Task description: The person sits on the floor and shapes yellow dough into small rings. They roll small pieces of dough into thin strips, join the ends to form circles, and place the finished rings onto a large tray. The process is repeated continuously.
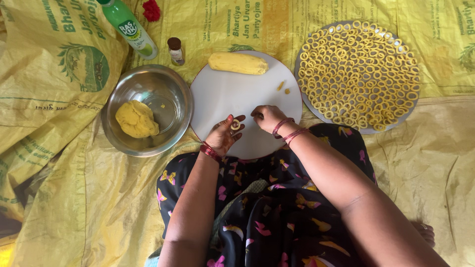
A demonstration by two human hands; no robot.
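While it sits in the cupped left hand [223,136], the dough ring [235,124] looks small, soft and very light: a thin yellow loop resting on the fingers just over the near edge of the white board [232,94]. Judgement: it will deform under any squeeze and likely tears at the join, so take it from below or lift lightly by opposite outer edges, not by pinching one side. Probably slightly tacky or oily, so it may cling to skin. Left fingers are loosely curled and apart under the ring, supporting, not clamped. Right hand [268,118] rests on the board just beside it, fingers bunched together toward the thumb; whether they pinch a bit of dough cannot be told. Both wrists carry red bangles. Farther up the board lie a dough log [238,63] and two small dough scraps [283,87]. Left of the board, a steel bowl [170,84] holds a dough lump [137,119]. Right of it, a round tray [303,57] is packed with finished rings [357,74], touching and overlapping. A green bottle [130,27] and a small brown-capped vial [175,51] stand beyond the bowl. Everything sits on yellow sacking [59,163].
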